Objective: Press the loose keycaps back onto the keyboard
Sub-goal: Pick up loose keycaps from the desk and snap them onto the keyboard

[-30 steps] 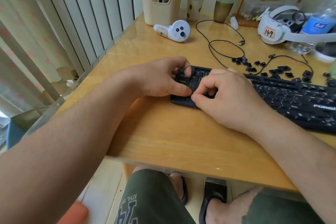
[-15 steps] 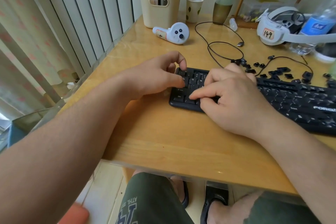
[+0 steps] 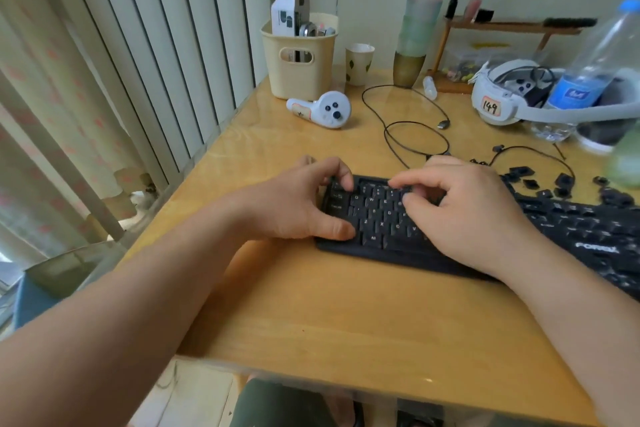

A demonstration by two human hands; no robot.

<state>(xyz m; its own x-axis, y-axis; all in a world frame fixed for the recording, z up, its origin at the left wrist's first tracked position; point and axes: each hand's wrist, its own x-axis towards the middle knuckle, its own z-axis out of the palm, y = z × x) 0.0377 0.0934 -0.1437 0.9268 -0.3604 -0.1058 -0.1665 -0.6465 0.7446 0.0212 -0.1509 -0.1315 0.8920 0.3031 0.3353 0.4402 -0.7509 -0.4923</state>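
Two hands work at the near-left end of a black keyboard that lies across a wooden table. The left hand grips that end: its thumb presses the front corner while the curled fingers hook over the back edge onto the top-row keys. The right hand rests over the letter keys just right of the left thumb, fingers bent and close together, their tips down on the upper rows; whether they pinch a keycap cannot be told. Beyond the right hand's knuckles, loose keycaps lie scattered on the table behind the keyboard, apart from both hands. A black cable loops past the fingertips of both hands. Farther back sit a white controller, a beige basket, a paper cup, a white headset and a water bottle.
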